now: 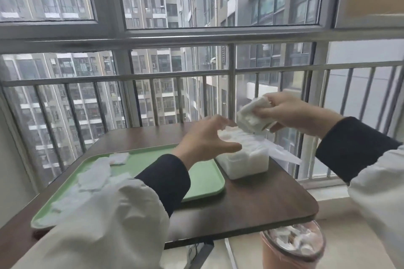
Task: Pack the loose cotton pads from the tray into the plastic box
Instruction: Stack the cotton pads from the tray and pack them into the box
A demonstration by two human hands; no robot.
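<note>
A clear plastic box (pixel 244 165) stands on the brown table just right of the green tray (pixel 203 181); it is packed with white cotton pads and its lid hangs open to the right. My right hand (pixel 290 113) grips a thick stack of cotton pads (pixel 253 117) in the air above the box's far right corner. My left hand (pixel 207 137) hovers with spread fingers over the box's left side, touching or nearly touching the pads on top. Several loose cotton pads (pixel 94 174) lie on the left half of the tray, partly hidden by my left sleeve.
The small brown table (pixel 251 203) ends close to the box on the right and front. A metal railing (pixel 153 76) and window run right behind it. A pink bin (pixel 293 244) with a clear liner and white scraps stands on the floor below the table's right corner.
</note>
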